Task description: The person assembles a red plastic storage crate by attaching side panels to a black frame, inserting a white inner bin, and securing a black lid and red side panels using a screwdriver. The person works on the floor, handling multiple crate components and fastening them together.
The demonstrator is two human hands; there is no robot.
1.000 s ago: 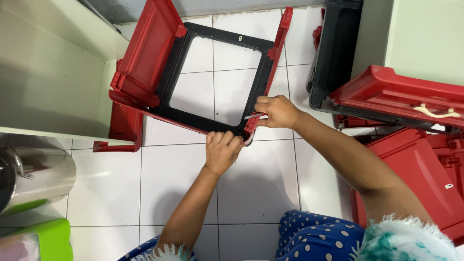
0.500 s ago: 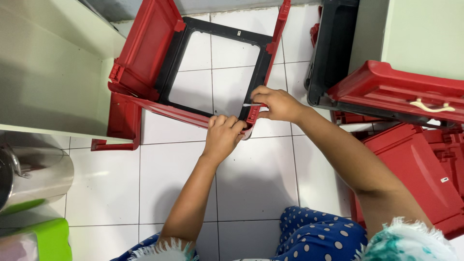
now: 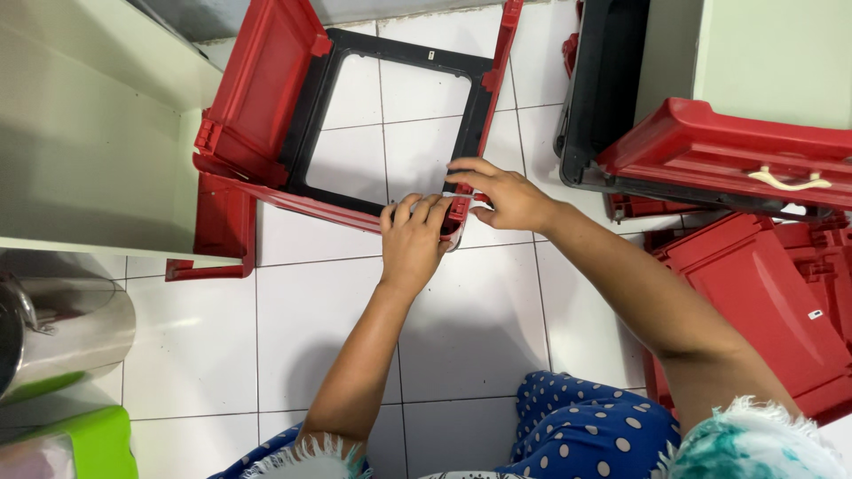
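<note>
The white tiled floor [image 3: 479, 328] fills most of the view, and at about twelve o'clock on it lies the red and black plastic frame [image 3: 266, 98], a square open body with red side panels folded up at its left and right edges and bare tile showing through its middle. Its long axis runs roughly from eleven o'clock down to five o'clock, and the near right corner points toward the person. A pale cabinet [image 3: 80, 133] stands at nine o'clock, with more red panels [image 3: 754, 293] and a red lid with a cream handle [image 3: 737, 160] stacked at three o'clock. A steel pot [image 3: 62, 333] sits at eight o'clock, above a green container [image 3: 84, 443]. The left hand [image 3: 413, 244] is curled over the frame's near red edge, fingers clamped on the rim. The right hand [image 3: 506, 195] is just beside it at the corner, fingers pinched on what looks like a small thin metal piece; what it is cannot be made out. One risk, judging by the grip: both hands crowd one corner, so a finger could get nipped if the upright red panel swings or snaps shut. The frame rests tilted against other parts, so it could also slide on the smooth tile.
</note>
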